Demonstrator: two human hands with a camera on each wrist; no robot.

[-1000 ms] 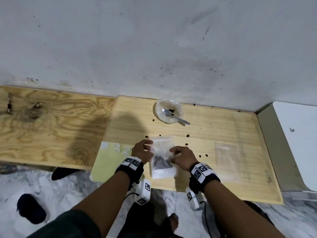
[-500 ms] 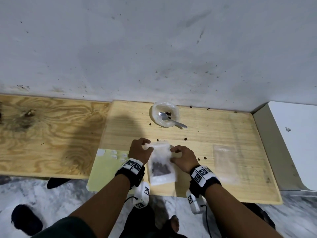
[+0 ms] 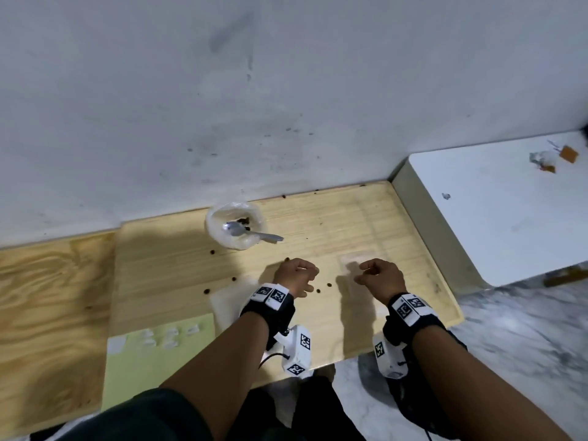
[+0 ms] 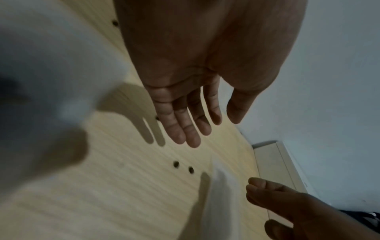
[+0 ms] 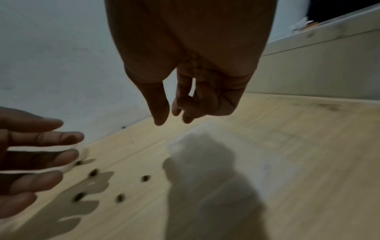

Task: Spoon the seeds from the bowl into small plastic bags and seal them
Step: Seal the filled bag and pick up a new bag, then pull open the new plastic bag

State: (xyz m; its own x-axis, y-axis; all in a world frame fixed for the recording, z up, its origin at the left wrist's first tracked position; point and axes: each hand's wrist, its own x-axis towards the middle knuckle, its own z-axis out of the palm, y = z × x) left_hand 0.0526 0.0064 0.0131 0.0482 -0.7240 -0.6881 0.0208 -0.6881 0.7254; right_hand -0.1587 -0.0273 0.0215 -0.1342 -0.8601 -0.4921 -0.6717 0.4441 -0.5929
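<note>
A clear bowl [image 3: 234, 229] with a few dark seeds and a metal spoon [image 3: 253, 233] stands at the back of the pale wooden board [image 3: 366, 218]. The filled bag [image 3: 227, 297] lies flat just left of my left wrist, blurred in the left wrist view [image 4: 41, 73]. My left hand [image 3: 297, 276] hovers over the board with straight fingers [image 4: 191, 126] and holds nothing. My right hand [image 3: 377, 275] hangs loosely curled and empty [image 5: 180, 105] above a flat empty bag [image 3: 346, 259] [image 5: 205, 159]. Loose seeds [image 3: 328, 285] lie between the hands.
A white cabinet top [image 3: 493, 211] borders the board on the right. On the left are a plywood sheet [image 3: 47, 297] and a green sheet [image 3: 133, 370] with small white bits. The wall rises right behind the bowl.
Both hands have let go of the filled bag, which now lies to the left. They moved right, and the right hand now hangs over the empty bag.
</note>
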